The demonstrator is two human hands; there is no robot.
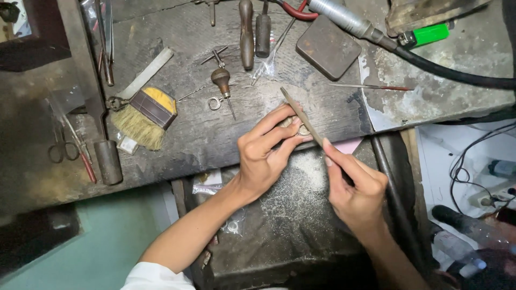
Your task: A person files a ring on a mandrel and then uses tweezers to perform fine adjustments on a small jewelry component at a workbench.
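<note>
Your left hand point(263, 156) pinches a small, hard, likely slippery ring point(302, 129) against the desk point(215, 134) edge, while your right hand point(357, 188) fingers clamp the stiff slim file point(301, 117) low.

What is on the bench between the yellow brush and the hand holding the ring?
In the head view, a small wooden-handled tool and a metal ring lie between the brush and the left hand.

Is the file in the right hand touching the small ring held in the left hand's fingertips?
Touching. The head view shows the file lying across the small ring with no gap, pinched by the left hand.
</note>
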